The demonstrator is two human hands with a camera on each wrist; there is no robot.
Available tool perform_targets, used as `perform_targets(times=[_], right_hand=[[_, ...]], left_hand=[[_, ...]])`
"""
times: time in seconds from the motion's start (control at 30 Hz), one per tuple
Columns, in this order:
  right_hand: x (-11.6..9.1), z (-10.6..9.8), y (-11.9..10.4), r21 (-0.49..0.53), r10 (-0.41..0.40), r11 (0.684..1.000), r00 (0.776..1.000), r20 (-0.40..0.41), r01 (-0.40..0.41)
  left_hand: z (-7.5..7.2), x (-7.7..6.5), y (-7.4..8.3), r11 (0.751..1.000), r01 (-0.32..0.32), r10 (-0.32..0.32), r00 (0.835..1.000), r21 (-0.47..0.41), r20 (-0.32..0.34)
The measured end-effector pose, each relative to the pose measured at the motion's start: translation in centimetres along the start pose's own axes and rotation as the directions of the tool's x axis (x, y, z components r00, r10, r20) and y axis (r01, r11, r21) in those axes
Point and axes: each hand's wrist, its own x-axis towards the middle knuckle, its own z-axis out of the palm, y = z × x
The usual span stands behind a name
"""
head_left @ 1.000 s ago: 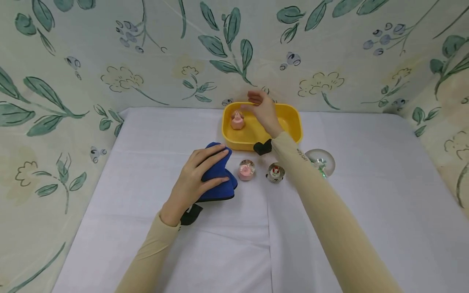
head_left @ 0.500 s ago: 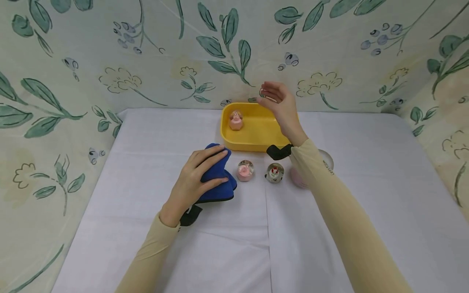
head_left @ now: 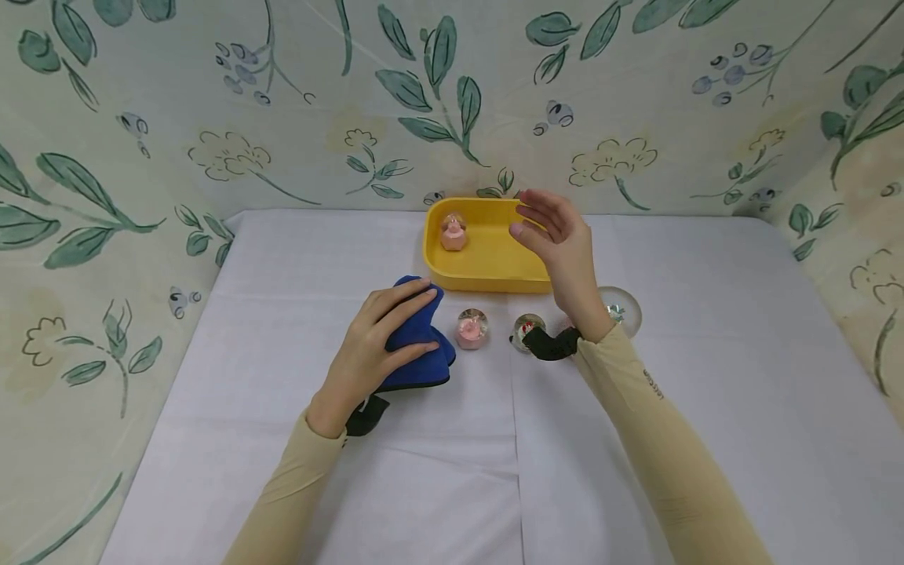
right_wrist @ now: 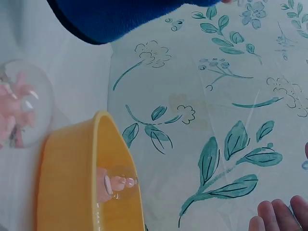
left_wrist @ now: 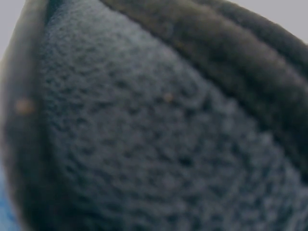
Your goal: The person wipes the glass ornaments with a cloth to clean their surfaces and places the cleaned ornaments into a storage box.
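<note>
My left hand [head_left: 377,345] grips a folded blue cloth [head_left: 420,333] with dark edging, left of centre on the table. In the left wrist view, dark fuzzy fabric [left_wrist: 144,120] fills nearly everything. The right hand [head_left: 561,247] hovers over the right end of a yellow tray [head_left: 487,280], fingers loosely bent, nothing visible in them. A small pink snow globe [head_left: 453,233] sits in the tray's left end. Before the tray stand another pink snow globe [head_left: 472,329] and one with a red-and-white figure [head_left: 526,326], partly covered by the right wrist strap.
A larger clear globe [head_left: 621,311] stands right of the tray, mostly behind the right wrist. White cloth [head_left: 438,471] covers the table. A floral fabric backdrop [head_left: 304,102] rises directly behind the tray and along both sides.
My right hand has moved right from over the tray's middle, rising and then lowering toward me. The left hand and the blue cloth have stayed in place.
</note>
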Motion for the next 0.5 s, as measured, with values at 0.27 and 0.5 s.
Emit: perform_targets(times=[0.27, 0.5], right_hand=[[-3.1, 0.2, 0.3, -0.024, 0.018, 1.000, 1.000, -0.017, -0.018], [-5.6, 0.4, 1.3, -0.013, 0.008, 1.000, 0.999, -0.038, -0.009]], left_hand=[[-0.1, 0.0, 0.0, 1.000, -0.004, 0.004, 1.000, -0.004, -0.006], [-0.1, -0.1, 0.0, 1.000, -0.007, 0.007, 1.000, -0.011, -0.008]])
